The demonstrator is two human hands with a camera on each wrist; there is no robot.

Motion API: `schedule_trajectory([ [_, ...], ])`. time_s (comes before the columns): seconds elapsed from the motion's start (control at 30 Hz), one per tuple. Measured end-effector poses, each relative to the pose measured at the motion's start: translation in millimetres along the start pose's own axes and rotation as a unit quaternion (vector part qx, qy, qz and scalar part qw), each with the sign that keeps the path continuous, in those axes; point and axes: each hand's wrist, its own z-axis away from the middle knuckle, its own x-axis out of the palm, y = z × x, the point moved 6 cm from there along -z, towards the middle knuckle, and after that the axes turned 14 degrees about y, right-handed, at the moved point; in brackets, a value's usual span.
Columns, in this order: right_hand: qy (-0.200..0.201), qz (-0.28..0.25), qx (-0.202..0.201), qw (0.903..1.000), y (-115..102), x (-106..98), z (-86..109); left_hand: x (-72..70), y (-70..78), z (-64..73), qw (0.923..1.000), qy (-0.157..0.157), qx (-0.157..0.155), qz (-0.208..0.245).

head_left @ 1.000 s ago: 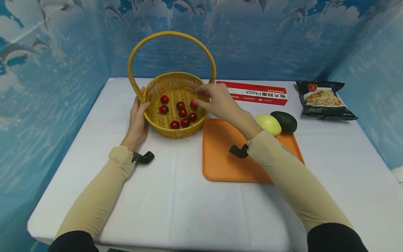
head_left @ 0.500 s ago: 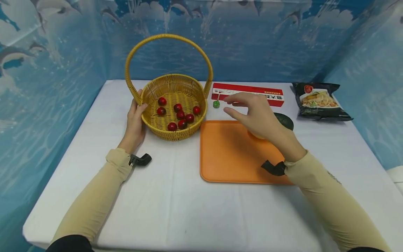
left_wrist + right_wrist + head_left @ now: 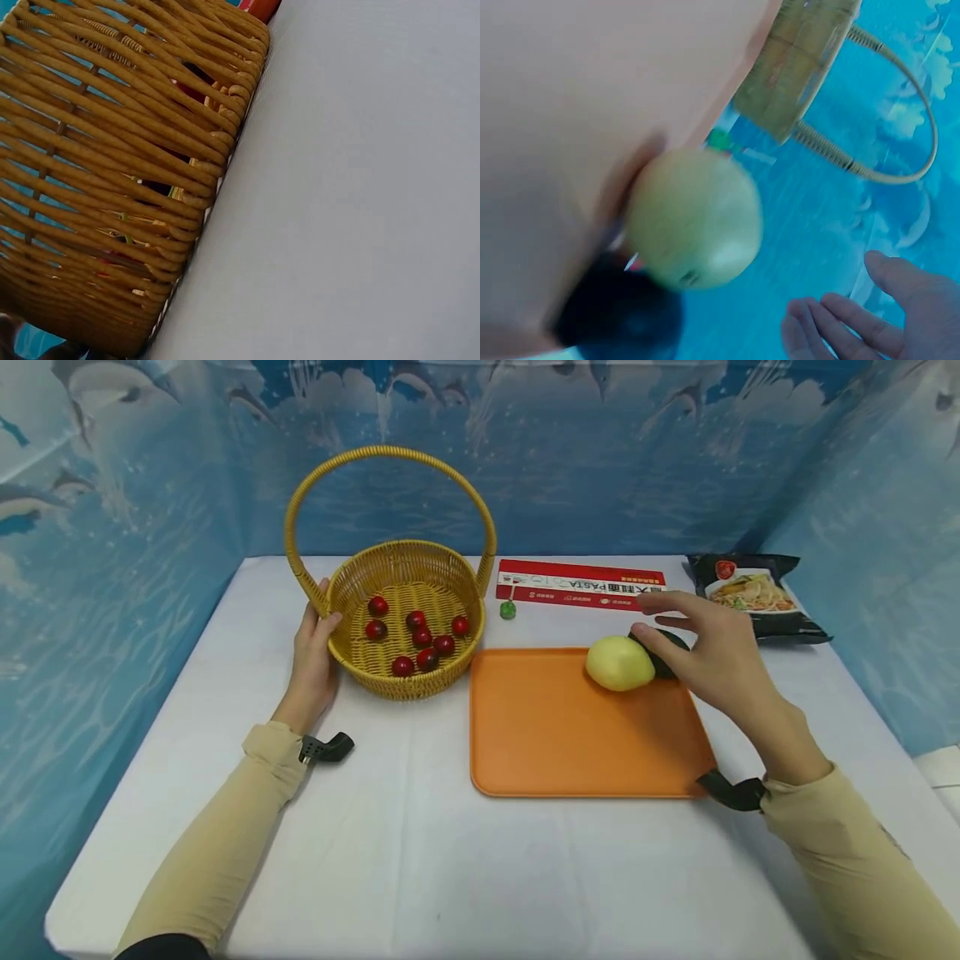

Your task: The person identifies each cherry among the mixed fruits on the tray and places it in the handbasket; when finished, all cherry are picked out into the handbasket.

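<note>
My left hand [image 3: 309, 652] grips the left side of a yellow wicker basket [image 3: 408, 689], its thumb over the rim near the handle's foot. Several red cherries [image 3: 422, 637] lie spread over the basket's floor. In the left wrist view the woven wall [image 3: 112, 165] fills the left side. My right hand [image 3: 712, 647] hovers over the right end of an orange tray [image 3: 570, 752], thumb and fingers apart, holding nothing. Close by its thumb is a dark green avocado [image 3: 667, 652], partly hidden behind a pale yellow fruit [image 3: 619, 663] on the tray. That yellow fruit [image 3: 694, 217] looms large in the right wrist view.
Behind the tray lies a red pasta box [image 3: 577, 583]. A small green ball on a pale stick [image 3: 507, 609] sits between box and basket. At the back right is a black noodle packet [image 3: 757, 593]. The basket's tall handle [image 3: 390, 450] arches above it.
My right hand has left the cherry at the basket's right side and travelled right, across the tray to the avocado. The left hand keeps its grip on the basket.
</note>
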Motion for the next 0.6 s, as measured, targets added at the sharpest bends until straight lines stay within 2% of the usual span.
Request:
schedule_trajectory([
  [0.1,0.007,0.02,0.026,0.9994,16.5,-5.3,8.5,-3.2,4.1,3.2,0.9999,-0.006,-0.001,-0.009],
  [0.2,0.014,0.036,0.05,0.998,31.6,-8.1,18.1,-8.2,8.4,9.6,0.9991,-0.015,0.008,-0.038],
  [0.3,0.016,0.048,0.061,0.9969,43.4,-12.6,27.8,-10.7,11.5,17.8,0.9966,-0.025,0.022,-0.076],
  [0.37,0.011,0.053,0.06,0.9967,48.9,-14.7,31.0,-13.0,14.8,23.1,0.9914,-0.025,0.041,-0.122],
  [0.47,-0.006,0.058,0.067,0.996,56.0,-17.8,35.8,-16.0,20.6,30.4,0.9749,-0.016,0.078,-0.208],
  [0.53,-0.033,0.066,0.082,0.9939,60.3,-18.0,39.9,-18.2,26.0,34.9,0.9571,-0.001,0.115,-0.266],
  [0.6,-0.07,0.074,0.099,0.9898,63.8,-15.9,43.9,-21.2,33.1,38.3,0.9397,0.025,0.158,-0.302],
])
